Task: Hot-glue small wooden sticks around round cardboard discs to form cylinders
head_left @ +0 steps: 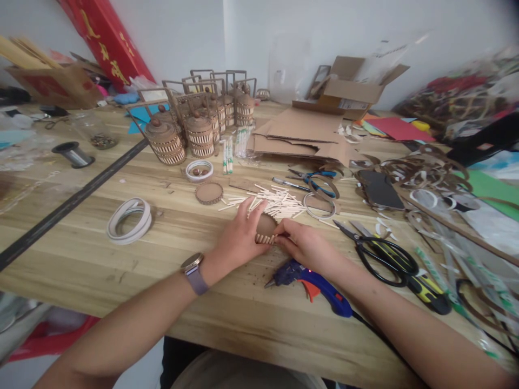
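Observation:
My left hand (pixel 237 232), with a watch on its wrist, is closed around a round cardboard base (pixel 266 222) edged with short wooden sticks. At the right side of that rim, the fingers of my right hand (pixel 302 243) are pinched together; what lies between the fingertips is hidden. Just beyond my hands is a loose pile of short wooden sticks (pixel 279 200). A blue hot glue gun (pixel 312 281) with an orange trigger lies below my right hand. Behind the pile to the left rests another round base (pixel 208 192) with a ridged rim.
Several handled woven baskets (pixel 200 135) stand at the back. Left are white tape rolls (pixel 128 220) and a wire spool (pixel 73 155). Right are black-handled scissors (pixel 385 259), a yellow utility knife (pixel 425 292), pliers (pixel 312 175), a phone (pixel 381 189) and cardboard sheets (pixel 295 129).

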The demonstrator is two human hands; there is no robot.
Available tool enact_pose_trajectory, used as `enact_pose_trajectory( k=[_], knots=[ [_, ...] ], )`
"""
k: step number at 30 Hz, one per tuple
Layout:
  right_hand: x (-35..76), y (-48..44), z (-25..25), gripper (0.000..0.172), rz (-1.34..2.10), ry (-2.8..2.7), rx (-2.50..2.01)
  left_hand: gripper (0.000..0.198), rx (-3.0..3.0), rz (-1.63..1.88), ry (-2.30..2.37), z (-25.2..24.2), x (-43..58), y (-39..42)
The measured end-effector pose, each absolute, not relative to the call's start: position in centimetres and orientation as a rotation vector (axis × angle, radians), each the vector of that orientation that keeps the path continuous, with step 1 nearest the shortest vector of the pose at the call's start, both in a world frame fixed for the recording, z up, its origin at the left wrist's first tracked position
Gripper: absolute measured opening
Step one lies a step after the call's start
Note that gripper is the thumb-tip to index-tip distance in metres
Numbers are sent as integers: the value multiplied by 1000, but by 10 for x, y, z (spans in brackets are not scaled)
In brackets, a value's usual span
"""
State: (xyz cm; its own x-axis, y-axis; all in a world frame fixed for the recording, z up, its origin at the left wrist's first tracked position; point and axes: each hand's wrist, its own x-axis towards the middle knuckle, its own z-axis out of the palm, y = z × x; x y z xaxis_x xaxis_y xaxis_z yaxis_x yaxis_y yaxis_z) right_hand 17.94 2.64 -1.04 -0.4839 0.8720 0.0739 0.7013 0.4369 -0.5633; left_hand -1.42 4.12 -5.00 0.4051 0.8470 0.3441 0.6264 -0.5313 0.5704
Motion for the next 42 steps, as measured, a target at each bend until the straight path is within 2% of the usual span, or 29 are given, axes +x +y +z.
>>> enact_pose_trajectory(
  k=[10,13,15,19,22,25,29,33,36,39,42],
  knots=[
    [181,26,-6,7,637,-2384,-1287,106,2274,853,1249,-51,-16,42],
    [188,25,6,20,587,-2349,-1352,103,2236,827,1248,-49,-16,41],
    [199,21,19,11,527,-2341,-1482,103,2210,803,1255,-46,-17,41],
    [224,1,40,30,682,-2540,-1748,110,2181,791,1268,-43,-17,39],
    [233,-19,38,25,873,-2611,-1851,115,2194,810,1277,-44,-16,38],
    [232,-31,24,16,850,-2562,-1939,118,2229,861,1291,-47,-13,36],
    [237,-30,10,10,941,-2380,-1866,117,2273,902,1306,-51,-10,34],
    [252,-21,13,21,1206,-1947,-1643,114,2275,905,1303,-51,-10,34],
    [258,-17,13,32,1252,-1619,-1572,113,2256,881,1311,-49,-10,35],
    [258,-13,6,35,1268,-1361,-1511,112,2247,864,1330,-48,-10,35],
    [251,-6,-5,38,1437,-1164,-1374,112,2251,865,1335,-49,-10,35]
  ],
)
